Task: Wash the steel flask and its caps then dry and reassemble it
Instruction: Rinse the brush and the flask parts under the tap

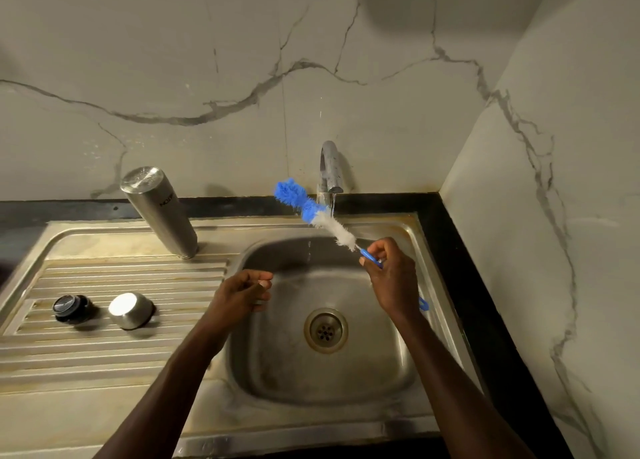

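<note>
Right hand (pixel 393 278) grips the bottle brush (pixel 313 213) under the running tap (pixel 330 171); left hand (pixel 242 294) hovers empty over the sink (pixel 408 237), flask (pixel 159 213) upside down on the drainboard (pixel 114 278).

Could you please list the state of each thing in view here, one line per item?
Steel flask: uncapped, upside down on the drainboard.
Black inner cap: off, lying on the drainboard.
Steel outer cap: off, inverted beside it.
Tap: running.
Bottle brush: held under the stream.
Right hand: gripping the brush handle.
Left hand: empty, loosely curled.
Sink: unplugged.

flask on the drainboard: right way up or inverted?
Inverted. The steel flask stands mouth down on the drainboard, closed base on top, its printed lettering reading upside down.
</note>
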